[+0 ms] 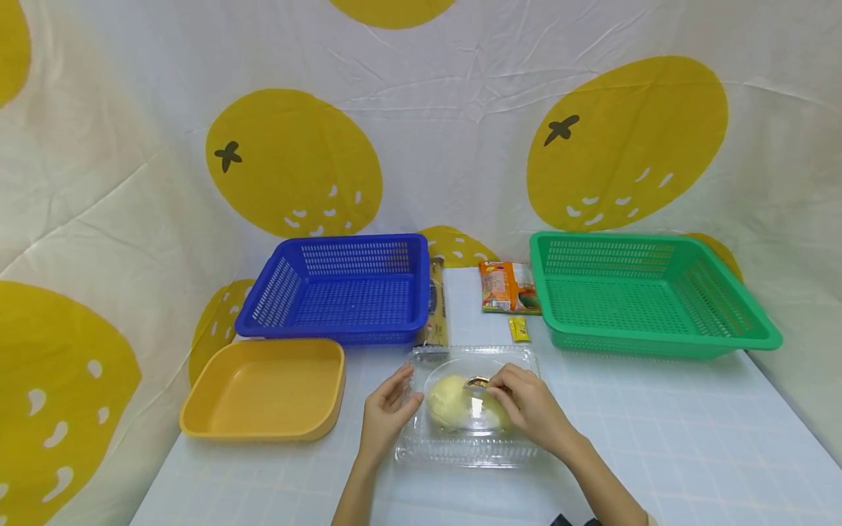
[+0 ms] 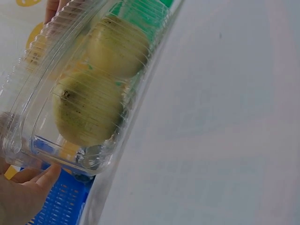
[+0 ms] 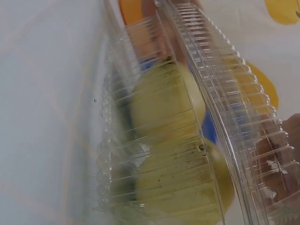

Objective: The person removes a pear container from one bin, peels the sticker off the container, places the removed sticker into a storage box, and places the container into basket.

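A clear plastic clamshell box (image 1: 454, 451) lies in front of me on the table, its lid down. Two pale yellow-green round fruits (image 2: 89, 110) show through its ribbed wall, dark spots at their stem ends. My left hand (image 1: 387, 413) rests against the box's left side, thumb and fingers spread and touching the rim. Over the lid, my right hand (image 1: 526, 402) pinches a small dark-and-gold oval sticker (image 1: 476, 382) between thumb and fingertips. From the right wrist, the ribbed plastic partly covers that hand.
Behind the box stand a blue basket (image 1: 424, 321) at left and a green basket (image 1: 658, 343) at right. An orange tray (image 1: 263, 431) sits left. Between the baskets lie a brown packet (image 1: 437, 310), an orange packet (image 1: 500, 288) and a small yellow sachet (image 1: 519, 329).
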{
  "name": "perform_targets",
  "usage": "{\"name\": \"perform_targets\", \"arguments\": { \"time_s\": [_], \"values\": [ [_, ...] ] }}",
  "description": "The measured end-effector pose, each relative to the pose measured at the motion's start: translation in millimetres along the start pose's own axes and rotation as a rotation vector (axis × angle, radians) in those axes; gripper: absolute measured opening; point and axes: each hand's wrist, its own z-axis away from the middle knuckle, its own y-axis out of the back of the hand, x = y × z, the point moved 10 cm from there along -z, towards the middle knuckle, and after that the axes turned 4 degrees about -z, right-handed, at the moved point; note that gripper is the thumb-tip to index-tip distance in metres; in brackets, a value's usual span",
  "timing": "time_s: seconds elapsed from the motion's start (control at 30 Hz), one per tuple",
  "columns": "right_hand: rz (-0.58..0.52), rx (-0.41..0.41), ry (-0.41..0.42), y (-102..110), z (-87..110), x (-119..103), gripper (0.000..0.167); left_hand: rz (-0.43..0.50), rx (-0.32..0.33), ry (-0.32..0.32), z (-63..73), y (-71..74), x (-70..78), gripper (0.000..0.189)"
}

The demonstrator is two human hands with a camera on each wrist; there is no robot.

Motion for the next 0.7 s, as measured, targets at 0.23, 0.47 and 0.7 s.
{"name": "perform_targets", "arguments": {
  "time_s": [0.23, 0.47, 0.7],
  "values": [
    [-0.092, 0.023, -0.001, 2, 0.3, 1, 0.022, -0.024, -0.001, -0.026, 0.4, 0.4, 1.3, 0.042],
    [-0.061, 0.004, -0.032, 3, 2.6, 1, 0.016, -0.013, -0.003, -0.006, 1.0, 0.7, 0.3, 0.042],
    [0.017, 0.169, -0.074, 24, 15.5, 7, 0.031, -0.048, 0.024, -0.037, 1.1, 1.2, 7.5, 0.042]
  ]
}}
